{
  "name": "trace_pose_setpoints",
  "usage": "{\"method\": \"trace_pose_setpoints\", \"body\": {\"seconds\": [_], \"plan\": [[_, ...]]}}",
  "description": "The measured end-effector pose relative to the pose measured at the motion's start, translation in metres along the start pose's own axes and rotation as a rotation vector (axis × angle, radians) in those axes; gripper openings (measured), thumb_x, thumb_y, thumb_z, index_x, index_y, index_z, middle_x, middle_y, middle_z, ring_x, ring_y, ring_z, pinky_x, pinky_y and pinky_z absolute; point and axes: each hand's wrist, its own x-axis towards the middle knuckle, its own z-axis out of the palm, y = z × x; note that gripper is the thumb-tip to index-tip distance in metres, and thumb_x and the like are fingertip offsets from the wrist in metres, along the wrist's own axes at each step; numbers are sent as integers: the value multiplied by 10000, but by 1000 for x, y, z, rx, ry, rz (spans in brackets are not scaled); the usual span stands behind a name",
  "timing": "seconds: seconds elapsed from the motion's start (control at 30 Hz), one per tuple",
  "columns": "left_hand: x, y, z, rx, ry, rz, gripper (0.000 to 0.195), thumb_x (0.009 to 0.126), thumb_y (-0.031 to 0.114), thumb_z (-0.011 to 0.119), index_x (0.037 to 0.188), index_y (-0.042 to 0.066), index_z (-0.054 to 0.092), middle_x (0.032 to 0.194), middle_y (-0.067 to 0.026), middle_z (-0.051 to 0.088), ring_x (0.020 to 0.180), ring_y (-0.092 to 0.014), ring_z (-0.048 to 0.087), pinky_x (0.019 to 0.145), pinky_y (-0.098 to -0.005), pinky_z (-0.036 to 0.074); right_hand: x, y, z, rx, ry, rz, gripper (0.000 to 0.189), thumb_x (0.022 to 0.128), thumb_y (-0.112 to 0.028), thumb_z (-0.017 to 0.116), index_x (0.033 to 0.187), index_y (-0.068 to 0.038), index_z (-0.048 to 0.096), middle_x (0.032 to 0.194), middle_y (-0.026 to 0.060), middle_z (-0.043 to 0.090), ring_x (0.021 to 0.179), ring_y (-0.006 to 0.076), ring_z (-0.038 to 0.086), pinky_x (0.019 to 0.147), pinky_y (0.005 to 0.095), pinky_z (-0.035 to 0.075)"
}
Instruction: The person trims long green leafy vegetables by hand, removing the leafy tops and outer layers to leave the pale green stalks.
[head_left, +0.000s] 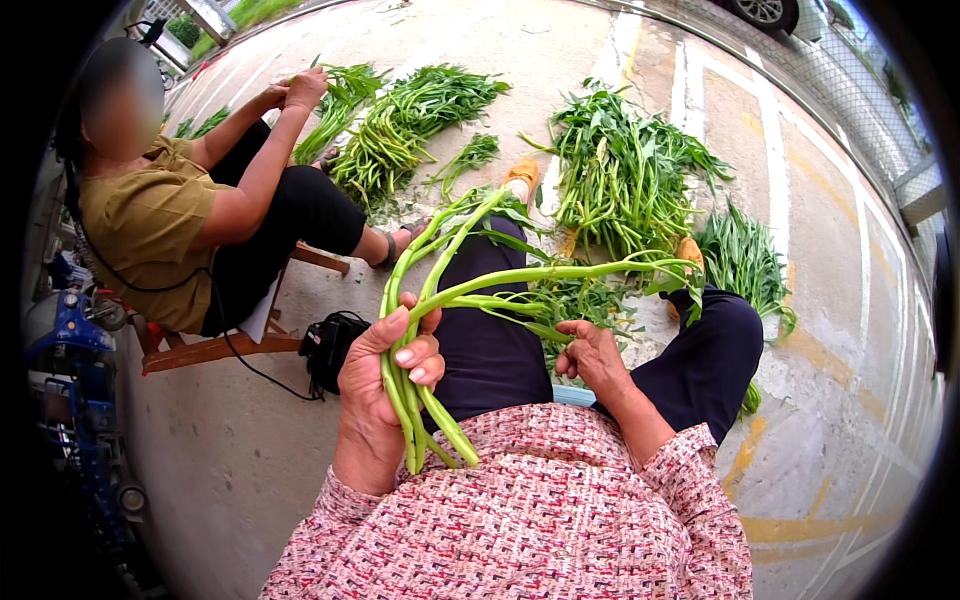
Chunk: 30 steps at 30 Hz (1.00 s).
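Note:
My left hand (390, 356) is closed around several thick green water spinach stems (457, 285). Their cut ends point down towards my shirt, while the leafy tops spread up and to the right over my lap. My right hand (592, 356) is at the right of this bunch, its thumb and forefinger on the tip of a narrow green leaf (549, 331). Beyond my knees lies a large heap of water spinach (619, 172) on the concrete. Loose leaves and trimmings (581, 300) cover the ground between my feet.
At left a person (165, 202) on a low wooden seat (225, 352) holds greens in both hands. More water spinach (420, 112) lies by their feet, and a smaller bunch (742, 262) beside my right shoe. A black bag (330, 349) with a cable stands left of me.

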Motion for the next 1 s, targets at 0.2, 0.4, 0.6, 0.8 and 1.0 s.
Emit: {"method": "trace_pose_setpoints", "body": {"seconds": [0.2, 0.4, 0.6, 0.8, 1.0], "plan": [[2, -1, 4, -3, 7, -26, 156, 887, 90, 568, 1034, 52, 605, 1003, -189, 596, 558, -135, 492, 516, -306, 420, 2, -3, -6, 329, 59, 117, 328, 789, -52, 466, 1086, 50, 561, 618, 60, 587, 470, 95, 486, 445, 212, 396], [3, 0, 3, 31, 13, -14, 193, 879, 99, 577, 1056, 23, 594, 1011, -188, 600, 551, -130, 498, 502, -294, 420, 3, 0, -9, 375, 47, 122, 303, 794, -40, 491, 1077, 41, 564, 605, 37, 562, 464, 89, 473, 433, 189, 364], [4, -2, 7, 35, 22, -17, 198, 883, 97, 573, 1064, 21, 591, 1015, -188, 596, 546, -126, 494, 499, -287, 421, 7, 12, -8, 160, 80, -7, 255, 812, -66, 469, 1026, 32, 569, 610, 35, 568, 462, 82, 458, 434, 197, 363], [-1, 10, 12, 0, -9, 22, 147, 896, 88, 555, 1035, 48, 585, 1011, -199, 608, 542, -147, 505, 503, -313, 424, 12, 15, -31, 373, 278, 272, 279, 754, -12, 428, 970, 14, 602, 655, 53, 600, 489, 80, 483, 442, 198, 360], [1, 6, 12, -11, -6, 21, 148, 902, 94, 552, 1040, 51, 585, 1012, -202, 614, 541, -149, 505, 502, -314, 423, 7, 11, -27, 303, 151, 212, 253, 778, -16, 459, 982, -21, 608, 772, 23, 630, 593, 77, 529, 470, 199, 375]]}}
